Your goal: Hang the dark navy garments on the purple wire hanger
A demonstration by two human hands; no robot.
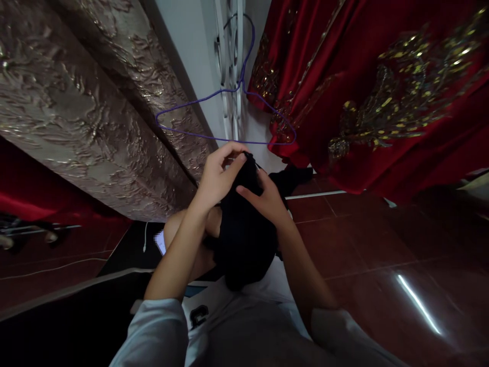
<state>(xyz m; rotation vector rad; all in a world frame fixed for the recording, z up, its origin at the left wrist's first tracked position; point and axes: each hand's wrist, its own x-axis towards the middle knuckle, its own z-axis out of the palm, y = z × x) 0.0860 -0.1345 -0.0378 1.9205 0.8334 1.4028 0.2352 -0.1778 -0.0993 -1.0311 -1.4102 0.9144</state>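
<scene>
A black piece of cloth point(248, 229), its exact kind unclear, lies bunched across my lap and rises between my hands. My left hand point(221, 176) pinches its upper edge between thumb and fingers. On the other side, my right hand point(265, 199) grips the same cloth, the thumb in front and the fingers partly hidden behind the fabric. Just beyond my fingertips hangs a purple wire hanger point(225, 138) with nothing on it. More black fabric point(292, 178) stretches out to the right behind my right hand.
A brownish textured curtain point(95, 117) hangs at left. Red satin fabric with gold sequins point(382, 112) fills the upper right. White metal bars point(229, 66) stand behind the hanger. A lit phone screen point(160, 242) is by my left knee, and a white cable point(76, 262) runs at left. Reddish tiles point(344, 239) cover the floor.
</scene>
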